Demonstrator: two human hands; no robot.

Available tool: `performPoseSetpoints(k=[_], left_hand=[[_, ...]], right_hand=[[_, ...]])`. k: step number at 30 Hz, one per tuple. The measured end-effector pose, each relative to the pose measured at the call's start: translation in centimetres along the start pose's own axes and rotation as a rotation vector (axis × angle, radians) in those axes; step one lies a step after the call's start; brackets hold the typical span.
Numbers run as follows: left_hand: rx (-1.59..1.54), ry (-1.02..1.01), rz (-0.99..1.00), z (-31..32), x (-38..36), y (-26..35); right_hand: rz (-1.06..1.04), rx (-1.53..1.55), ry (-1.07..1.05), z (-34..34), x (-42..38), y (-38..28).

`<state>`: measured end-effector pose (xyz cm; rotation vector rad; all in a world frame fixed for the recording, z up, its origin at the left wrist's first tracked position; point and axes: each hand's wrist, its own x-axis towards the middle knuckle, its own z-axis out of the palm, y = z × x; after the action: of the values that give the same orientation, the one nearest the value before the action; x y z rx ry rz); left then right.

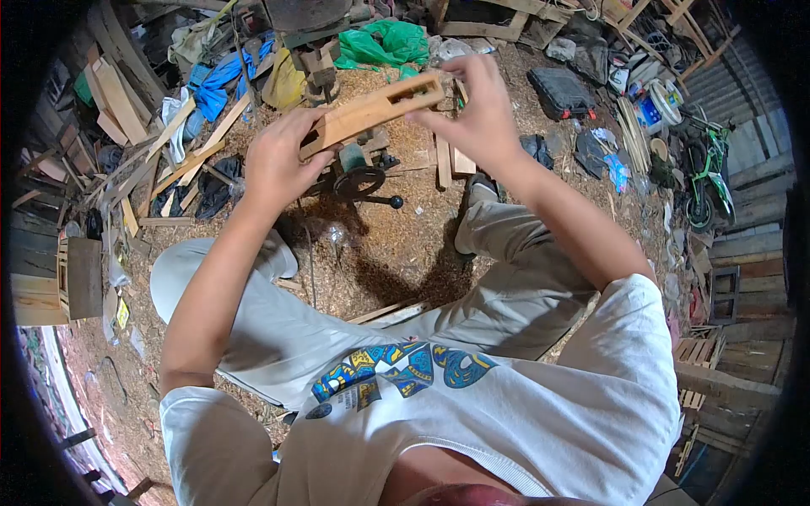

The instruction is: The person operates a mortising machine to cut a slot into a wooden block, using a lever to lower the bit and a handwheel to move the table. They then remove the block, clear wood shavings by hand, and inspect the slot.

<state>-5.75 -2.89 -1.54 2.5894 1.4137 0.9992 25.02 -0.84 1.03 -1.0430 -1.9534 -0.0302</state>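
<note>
A long, pale wooden block (359, 121) with a slot cut through its right part is held up in front of me, tilted with its right end higher. My left hand (283, 156) is closed round its left end, thumb along the lower edge. At the slotted end, my right hand (477, 114) spans the block between thumb and fingers, the thumb by the lower edge and the fingertips at the upper corner. Below the block stands a vise-like metal machine (359, 179) with a round handwheel and a ball-ended lever, partly hidden by the block and my left hand.
Wood shavings cover the floor (405, 244) between my legs. Loose boards (202, 160) and blue cloth (224, 84) lie at the left. Green plastic (384, 44) is heaped at the back. A black case (561, 93) and a green bicycle (709, 177) are at the right.
</note>
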Motion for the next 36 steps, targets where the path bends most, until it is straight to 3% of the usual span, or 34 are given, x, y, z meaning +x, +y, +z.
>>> performPoseSetpoints(k=[1,2,3,5,6,9,13,14,16,18,21,36], left_hand=[[0.011,0.014,-0.025,0.0,0.0,0.2],[0.011,0.013,-0.021,0.1,0.0,0.3],[0.027,0.031,-0.028,0.2,0.0,0.4],[0.045,0.053,-0.034,0.3,-0.1,0.4],[0.046,0.047,-0.043,0.4,-0.2,0.3],[0.024,0.029,-0.075,1.2,-0.5,-0.2],[-0.03,-0.072,-0.135,1.0,-0.4,1.4],[-0.029,-0.073,-0.136,1.1,-0.4,1.4],[-0.158,-0.102,-0.021,1.2,-0.4,1.3],[-0.212,-0.108,-0.018,1.4,-0.6,1.3],[-0.297,-0.126,-0.034,1.0,-0.5,1.4],[-0.497,-0.213,-0.114,-0.2,-1.3,0.8]], right_hand=[[0.139,-0.083,0.092,0.0,0.1,0.2],[0.346,-0.103,-0.052,-0.2,0.3,0.6],[0.346,-0.103,-0.049,-0.4,0.5,1.1],[0.658,0.172,-0.554,0.0,0.3,2.4],[0.556,0.301,-0.449,1.6,-1.1,2.9],[0.633,0.533,-0.328,4.3,-2.5,3.5],[0.559,0.474,-0.343,6.6,-4.3,3.5],[0.711,0.597,-0.474,5.8,-4.0,1.7],[0.77,0.696,-0.458,5.6,-4.4,-0.6],[0.882,0.876,-0.458,6.6,-4.9,-0.4],[0.887,1.042,-0.398,6.2,-4.9,-1.4],[0.765,1.012,-0.498,5.9,-3.8,-1.8]])
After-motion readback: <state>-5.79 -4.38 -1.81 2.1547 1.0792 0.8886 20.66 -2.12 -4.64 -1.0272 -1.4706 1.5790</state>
